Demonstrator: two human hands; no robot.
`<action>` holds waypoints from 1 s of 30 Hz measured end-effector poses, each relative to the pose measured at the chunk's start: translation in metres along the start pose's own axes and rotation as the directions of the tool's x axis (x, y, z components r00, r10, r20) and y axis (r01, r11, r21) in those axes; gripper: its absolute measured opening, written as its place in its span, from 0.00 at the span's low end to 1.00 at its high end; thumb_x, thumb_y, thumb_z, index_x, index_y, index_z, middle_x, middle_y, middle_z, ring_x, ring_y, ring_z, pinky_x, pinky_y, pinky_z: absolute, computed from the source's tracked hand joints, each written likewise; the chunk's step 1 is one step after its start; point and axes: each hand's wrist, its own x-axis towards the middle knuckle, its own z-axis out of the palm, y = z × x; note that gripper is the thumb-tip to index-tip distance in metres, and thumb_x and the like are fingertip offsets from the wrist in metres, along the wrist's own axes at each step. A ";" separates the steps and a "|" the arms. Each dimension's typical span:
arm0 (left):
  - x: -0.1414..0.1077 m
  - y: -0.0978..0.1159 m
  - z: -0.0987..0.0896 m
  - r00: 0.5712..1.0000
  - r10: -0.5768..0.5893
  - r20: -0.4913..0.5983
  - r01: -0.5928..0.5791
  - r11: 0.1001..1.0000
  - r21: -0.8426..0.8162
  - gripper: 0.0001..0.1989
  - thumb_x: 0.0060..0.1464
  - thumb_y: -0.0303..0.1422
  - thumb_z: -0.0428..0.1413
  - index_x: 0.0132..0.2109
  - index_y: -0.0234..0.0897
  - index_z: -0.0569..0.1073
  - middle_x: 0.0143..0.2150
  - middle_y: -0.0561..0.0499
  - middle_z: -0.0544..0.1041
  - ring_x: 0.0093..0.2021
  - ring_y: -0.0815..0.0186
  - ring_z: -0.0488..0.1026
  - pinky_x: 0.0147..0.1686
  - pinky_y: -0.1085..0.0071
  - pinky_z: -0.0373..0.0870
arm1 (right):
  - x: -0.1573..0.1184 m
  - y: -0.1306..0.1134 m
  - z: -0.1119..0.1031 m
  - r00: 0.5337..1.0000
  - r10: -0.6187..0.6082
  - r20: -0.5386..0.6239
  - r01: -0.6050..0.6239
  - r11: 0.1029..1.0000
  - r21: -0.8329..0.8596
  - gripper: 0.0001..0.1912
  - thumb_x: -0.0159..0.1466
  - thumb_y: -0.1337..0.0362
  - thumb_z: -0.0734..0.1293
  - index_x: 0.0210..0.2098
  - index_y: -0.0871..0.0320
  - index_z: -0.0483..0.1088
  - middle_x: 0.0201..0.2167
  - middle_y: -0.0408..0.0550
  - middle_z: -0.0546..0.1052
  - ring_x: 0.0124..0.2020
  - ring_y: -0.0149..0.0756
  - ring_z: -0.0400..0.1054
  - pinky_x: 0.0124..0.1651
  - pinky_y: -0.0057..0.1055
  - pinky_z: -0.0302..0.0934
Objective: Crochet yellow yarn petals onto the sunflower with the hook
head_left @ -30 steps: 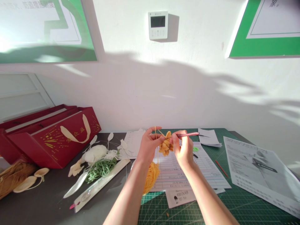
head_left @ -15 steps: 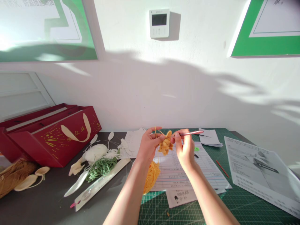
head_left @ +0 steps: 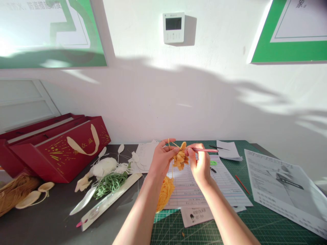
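Note:
My left hand (head_left: 163, 154) pinches a small yellow crochet piece (head_left: 181, 159) with ruffled, petal-like layers. A strand of yellow yarn loops over its raised index finger and runs to the top of the piece. In my right hand (head_left: 200, 161) is a pink crochet hook (head_left: 205, 150), held like a pen, its handle pointing right. The hook's tip is at the piece's upper right, hidden by fingers and yarn. Below my left wrist lies a ball of yellow yarn (head_left: 166, 194), partly covered by the forearm, with a strand rising from it.
Under the hands are a lined sheet (head_left: 189, 190) and a green cutting mat (head_left: 168, 228). Left lie green yarn (head_left: 111, 185), white yarn (head_left: 104, 166), a ruler-like strip (head_left: 109, 202) and red gift bags (head_left: 68, 153). A printed sheet (head_left: 286, 190) and red stick (head_left: 242, 184) are right.
My right hand has shifted slightly left and down, and the hook's handle now lies flatter, its end lower. The left hand keeps its hold on the crochet piece.

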 end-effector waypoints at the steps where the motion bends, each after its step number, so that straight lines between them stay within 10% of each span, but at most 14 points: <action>1: 0.000 0.000 0.000 1.000 0.004 -0.001 -0.004 1.000 -0.002 0.11 0.60 0.23 0.60 0.49 0.33 0.74 0.34 0.55 0.76 0.28 0.70 0.74 0.28 0.73 0.74 | 0.000 0.001 0.000 1.000 -0.017 0.003 0.017 1.000 -0.005 0.04 0.71 0.67 0.62 0.38 0.55 0.67 0.30 0.45 0.76 0.32 0.36 0.72 0.37 0.35 0.66; 30: 0.000 0.001 0.000 0.995 -0.069 0.078 0.080 0.985 -0.152 0.18 0.55 0.24 0.64 0.53 0.33 0.74 0.35 0.52 0.80 0.33 0.66 0.78 0.35 0.67 0.76 | -0.003 0.005 0.016 0.994 0.092 -0.063 -0.066 0.938 0.339 0.09 0.69 0.65 0.65 0.34 0.53 0.60 0.34 0.45 0.73 0.34 0.36 0.71 0.33 0.34 0.68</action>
